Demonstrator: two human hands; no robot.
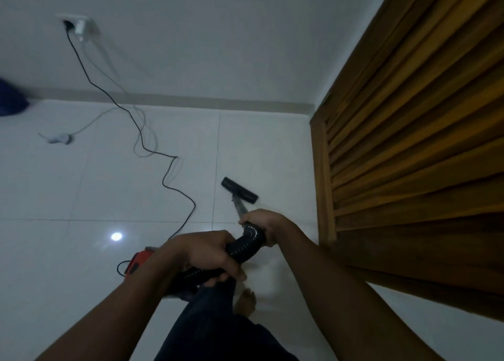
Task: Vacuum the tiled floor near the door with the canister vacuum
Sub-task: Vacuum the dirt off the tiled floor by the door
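Observation:
The black floor nozzle (239, 190) rests flat on the white tiled floor (109, 186), a short way left of the slatted wooden door (414, 131). A grey wand (240, 207) runs from it back to the black ribbed hose (245, 243). My right hand (266, 224) is shut on the hose's top end where it meets the wand. My left hand (210, 254) is shut on the hose lower down. The red-orange canister (137, 261) peeks out behind my left wrist, mostly hidden.
A black power cord (166, 175) snakes across the floor from a wall socket (73, 25) to the canister. A white charger cable with a small plug (61, 138) lies at the left. A blue object (11, 96) sits at the left edge. My bare foot (246, 302) stands below the hose.

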